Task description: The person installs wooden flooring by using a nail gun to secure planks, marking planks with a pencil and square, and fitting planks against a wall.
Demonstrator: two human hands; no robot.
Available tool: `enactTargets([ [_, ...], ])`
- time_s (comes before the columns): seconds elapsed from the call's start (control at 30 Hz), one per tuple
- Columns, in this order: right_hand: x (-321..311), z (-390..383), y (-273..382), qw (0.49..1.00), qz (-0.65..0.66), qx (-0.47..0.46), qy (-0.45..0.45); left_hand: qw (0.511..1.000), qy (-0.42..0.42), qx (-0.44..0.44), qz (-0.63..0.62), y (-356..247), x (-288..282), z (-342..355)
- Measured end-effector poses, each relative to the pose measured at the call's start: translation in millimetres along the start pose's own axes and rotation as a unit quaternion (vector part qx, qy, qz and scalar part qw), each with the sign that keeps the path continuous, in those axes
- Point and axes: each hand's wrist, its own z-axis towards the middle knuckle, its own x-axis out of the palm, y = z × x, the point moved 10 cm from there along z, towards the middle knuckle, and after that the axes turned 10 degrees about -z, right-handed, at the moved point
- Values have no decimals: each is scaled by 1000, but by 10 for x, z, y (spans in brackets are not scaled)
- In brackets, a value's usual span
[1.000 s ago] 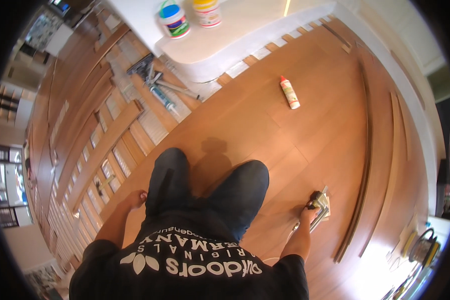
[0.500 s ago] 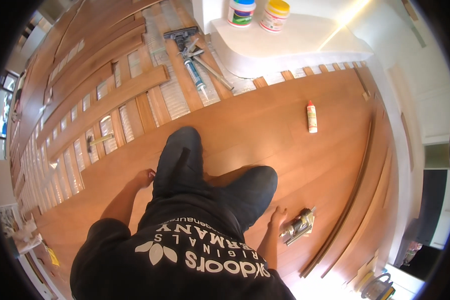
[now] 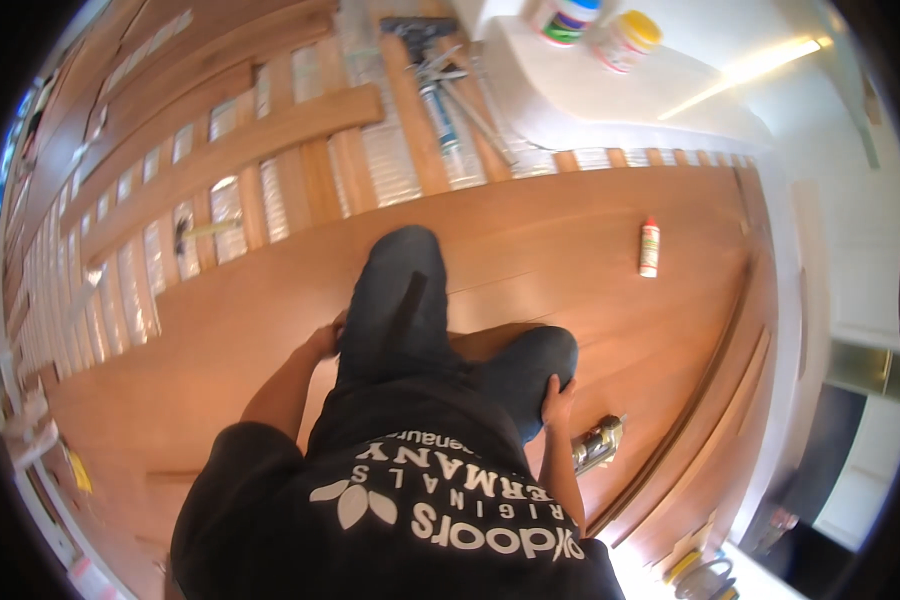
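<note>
Power tool (image 3: 598,443), lying on plank floor (image 3: 220,320), right of kneeling person

Power tool: one, grey and dark, set just beside the right forearm and near the right knee (image 3: 555,350). Long axis oblique, from the forearm side up and outward to the right; which end is the nose cannot be told.

Hands: two, bare. Right hand (image 3: 558,400) released, laid against the outer side of the right knee. Left hand (image 3: 330,335) beside the left knee (image 3: 407,260), partly hidden; whether it grasps anything cannot be told.

Bottle (image 3: 649,250): one, white with red tip, on its side; tip points away from the person.

Surface: reddish-brown planks, smooth, ending ahead at pale battens (image 3: 292,195) over shiny sheeting (image 3: 383,170). Loose board (image 3: 240,150) laid slantwise across the battens. Hammer (image 3: 210,230), pale handle toward the right. Caulking gun (image 3: 438,112) with blue cartridge, long axis running away from the person. Long narrow strips (image 3: 695,410) along the right side.

Room: white raised ledge (image 3: 610,110) with rounded corner, bearing a blue-lidded tub (image 3: 567,22) and a yellow-lidded tub (image 3: 628,42); bright light strip (image 3: 770,68) by the white wall (image 3: 830,150)
</note>
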Motion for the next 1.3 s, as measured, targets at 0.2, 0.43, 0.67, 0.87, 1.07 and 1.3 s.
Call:
enactTargets([
  [0.2, 94, 67, 59, 999, -6, -40, -6, 992, -84, 17, -90, -234, -461, -84],
  [0.43, 172, 109, 82, 998, -6, -55, 23, 985, -76, -90, -125, 399, -55, -474],
  [0.67, 200, 200, -34, 997, 23, -59, 54, 983, -61, -109, -138, 584, 285, -692],
  [0.87, 319, 100, 41, 998, -14, -41, 46, 980, -87, -86, -156, 570, 156, -600],
  [1.07, -52, 569, -542, 995, -58, -79, 11, 848, 0, 187, -495, -527, 215, 236],
  [1.3, 101, 170, 84, 1000, -9, 26, 1, 993, 5, -52, -105, 498, 95, 199],
])
